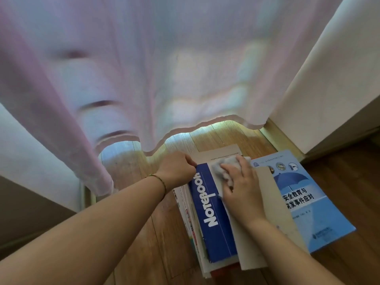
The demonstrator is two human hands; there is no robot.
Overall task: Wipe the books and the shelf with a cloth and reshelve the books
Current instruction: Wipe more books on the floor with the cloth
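Two bare hands work over one stack of books on the wooden floor, with one more book lying apart — a light blue one with an umbrella on its cover, just right of the stack and partly under the grey cover. One cloth is in play, pale and crumpled. How many books the stack holds cannot be counted: only page edges and a few spine slivers show along its left side, and a beige cover peeks out at the far end.

The top book is a blue notebook with "Notebook" in white along its cover and a plain grey cover lying to its right. The right hand lies flat on it, fingers straight and slightly spread, pressing the cloth against the notebook's far end. The left hand is curled at the notebook's far left corner, pinching its edge; the fingertips are hidden behind the knuckles. A thin cord bracelet circles the left wrist.

A sheer pink curtain hangs over the upper view, its hem just above the floor — what is behind it is a blur. No shelf can be made out
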